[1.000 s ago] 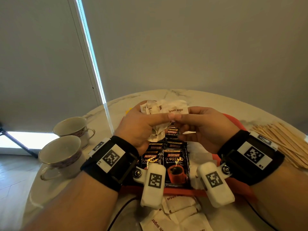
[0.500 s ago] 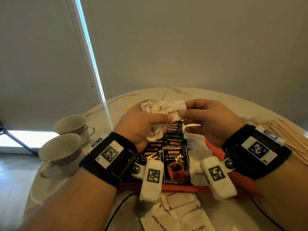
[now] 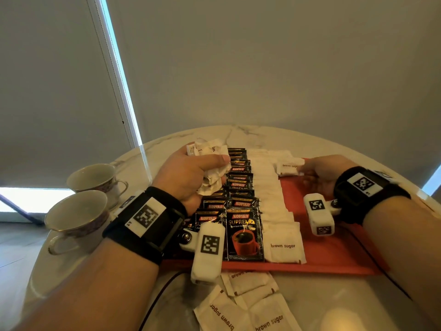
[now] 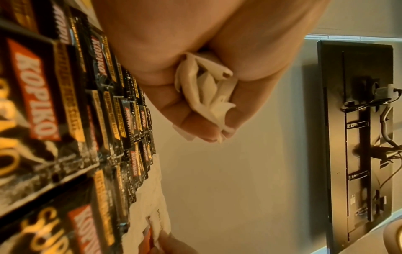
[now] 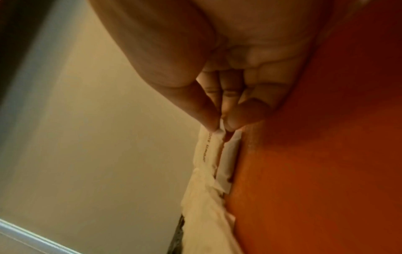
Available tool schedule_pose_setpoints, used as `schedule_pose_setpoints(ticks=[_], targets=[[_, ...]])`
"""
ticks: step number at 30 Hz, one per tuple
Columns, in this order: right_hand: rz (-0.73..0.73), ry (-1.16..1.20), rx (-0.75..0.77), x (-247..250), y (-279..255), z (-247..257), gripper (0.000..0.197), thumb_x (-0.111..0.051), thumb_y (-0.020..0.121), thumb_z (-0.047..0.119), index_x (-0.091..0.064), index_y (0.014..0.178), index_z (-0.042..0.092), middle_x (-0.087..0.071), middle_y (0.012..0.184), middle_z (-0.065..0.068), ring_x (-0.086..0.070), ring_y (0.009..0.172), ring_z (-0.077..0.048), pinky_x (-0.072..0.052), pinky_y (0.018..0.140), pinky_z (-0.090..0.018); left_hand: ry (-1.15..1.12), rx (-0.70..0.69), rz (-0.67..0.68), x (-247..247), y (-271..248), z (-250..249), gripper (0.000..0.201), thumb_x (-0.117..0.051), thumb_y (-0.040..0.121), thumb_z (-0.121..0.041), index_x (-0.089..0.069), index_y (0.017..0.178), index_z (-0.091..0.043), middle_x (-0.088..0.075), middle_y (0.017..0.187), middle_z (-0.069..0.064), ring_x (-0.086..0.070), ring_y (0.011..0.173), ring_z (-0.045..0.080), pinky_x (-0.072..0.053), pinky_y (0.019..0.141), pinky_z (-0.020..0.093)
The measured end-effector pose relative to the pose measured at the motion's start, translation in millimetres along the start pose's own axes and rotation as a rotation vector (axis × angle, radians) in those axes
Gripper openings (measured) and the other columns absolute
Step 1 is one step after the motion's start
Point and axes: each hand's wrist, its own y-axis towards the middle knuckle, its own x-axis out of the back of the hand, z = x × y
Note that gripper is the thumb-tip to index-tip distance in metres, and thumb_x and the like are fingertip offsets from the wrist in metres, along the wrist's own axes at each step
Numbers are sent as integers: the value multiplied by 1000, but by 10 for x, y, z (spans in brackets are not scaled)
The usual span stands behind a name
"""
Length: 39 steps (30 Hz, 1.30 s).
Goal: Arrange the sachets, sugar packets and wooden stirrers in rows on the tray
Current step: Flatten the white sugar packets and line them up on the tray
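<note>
Nearest me, loose white paper brown-sugar packets (image 3: 248, 306) lie on the pale marble surface (image 3: 334, 304), just off the flat red tray (image 3: 334, 254). On the tray, black coffee sachets (image 3: 243, 232) run in two overlapping rows beside one row of sugar packets (image 3: 274, 206). My left hand (image 3: 191, 180) clutches a crumpled bunch of white packets (image 3: 212, 163) above the sachets. Farther back, my right hand (image 3: 319, 173) pinches one white sugar packet (image 3: 287, 166) at the tray's far edge. I judge it should go down flat, square with its row. Bare red tray lies to the right.
</note>
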Motion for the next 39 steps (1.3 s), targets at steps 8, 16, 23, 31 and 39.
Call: schedule_pose_setpoints(ticks=[8, 16, 23, 31, 39], targets=[[-40, -312, 10, -26, 31, 91, 7, -75, 87, 6, -71, 86, -1, -62, 62, -8, -53, 55, -17, -41, 57, -29, -1, -18, -20, 23, 23, -18, 43, -79, 79, 4, -63, 119, -3, -76, 84, 9, -76, 71, 21, -60, 57, 32], [-59, -221, 36, 8, -26, 80, 9, -76, 87, 7, -70, 89, 1, -58, 65, -10, -52, 62, -22, -45, 72, -36, 9, -7, -18, 24, 27, -34, 36, -78, 83, 4, -63, 113, -7, -78, 78, 5, -76, 70, 21, -61, 58, 32], [104, -183, 10, -146, -234, 79, 14, -70, 93, 8, -73, 104, -1, -72, 91, -11, -52, 56, -12, -46, 49, -23, 10, -2, -30, 9, 10, -19, 35, -77, 84, 2, -63, 116, -4, -77, 81, 8, -76, 68, 20, -58, 53, 29], [266, 111, 256, -331, -741, 142, 20, -72, 92, 19, -75, 104, 4, -64, 83, -5, -49, 58, -12, -40, 51, -25, 14, 149, 28, -30, -53, -17, 4, -63, 96, -4, -67, 97, -3, -76, 77, 13, -72, 68, 27, -59, 59, 33], [478, 128, 390, -631, -1147, -43, 19, -78, 86, 23, -67, 92, 9, -63, 75, -2, -56, 65, -16, -49, 59, -30, 41, 148, 162, -102, -161, -14, 28, -63, 95, 3, -63, 123, 3, -78, 96, 19, -78, 79, 28, -61, 56, 34]])
